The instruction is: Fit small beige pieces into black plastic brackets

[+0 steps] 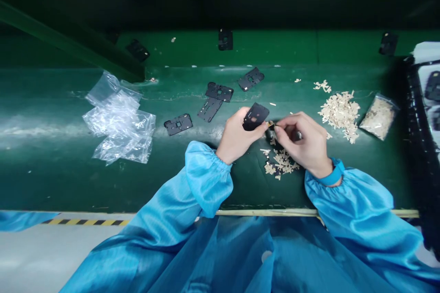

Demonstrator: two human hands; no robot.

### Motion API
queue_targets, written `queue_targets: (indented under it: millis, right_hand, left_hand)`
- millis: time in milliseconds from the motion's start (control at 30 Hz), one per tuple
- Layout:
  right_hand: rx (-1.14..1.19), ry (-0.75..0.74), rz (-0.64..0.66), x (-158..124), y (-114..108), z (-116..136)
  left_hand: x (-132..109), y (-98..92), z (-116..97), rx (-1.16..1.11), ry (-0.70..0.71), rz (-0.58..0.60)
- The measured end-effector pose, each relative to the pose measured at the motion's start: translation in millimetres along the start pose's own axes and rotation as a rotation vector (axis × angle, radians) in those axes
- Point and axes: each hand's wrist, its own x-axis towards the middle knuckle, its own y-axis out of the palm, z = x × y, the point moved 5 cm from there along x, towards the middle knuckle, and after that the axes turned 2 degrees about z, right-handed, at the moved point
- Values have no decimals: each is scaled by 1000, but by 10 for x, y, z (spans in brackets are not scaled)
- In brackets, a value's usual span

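Note:
My left hand (pixel 237 135) grips a flat black plastic plate (pixel 256 116), tilted above the green bench. Close to its lower right edge, my right hand (pixel 304 142) pinches a tiny piece between thumb and forefinger; I cannot make out what it is. A small yellowish bit shows at the left thumb tip. Below the hands lies a loose scatter of small beige strips (pixel 282 163). Further right is a larger heap of the same beige pieces (pixel 340 112). Several similar black plates (pixel 178 124) with cutouts lie to the left and behind.
Clear plastic bags (pixel 120 119) are piled at the left. A zip bag of beige pieces (pixel 379 116) lies right of the heap. A black crate (pixel 412 100) with plates on white liners stands at the right edge. A green beam (pixel 68 23) slants down at the upper left.

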Motion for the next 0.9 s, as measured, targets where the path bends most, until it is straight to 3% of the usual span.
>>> queue_targets:
  millis: [133, 300, 533, 633, 700, 800, 900]
  right_hand:
    - [-47, -129, 49, -36, 87, 42]
    - [-44, -33, 38, -20, 117, 47]
    - [-165, 192, -230, 134, -263, -324]
    - [-236, 155, -161, 173, -304, -369]
    - [-158, 121, -103, 162, -267, -312]
    - [118, 203, 48, 116, -132, -219]
    - [534, 413, 263, 52, 55, -168]
  left_hand:
    - [-6, 12, 5, -20, 0, -1]
    - [-23, 26, -1, 27, 33, -3]
    - [-48, -13, 31, 55, 109, -41]
    - [-94, -63, -17, 160, 284, -118]
    - [-136, -85, -69, 250, 428, -165]
    - [-171, -89, -104, 309, 548, -167]
    - [-169, -91, -81, 295, 534, -152]
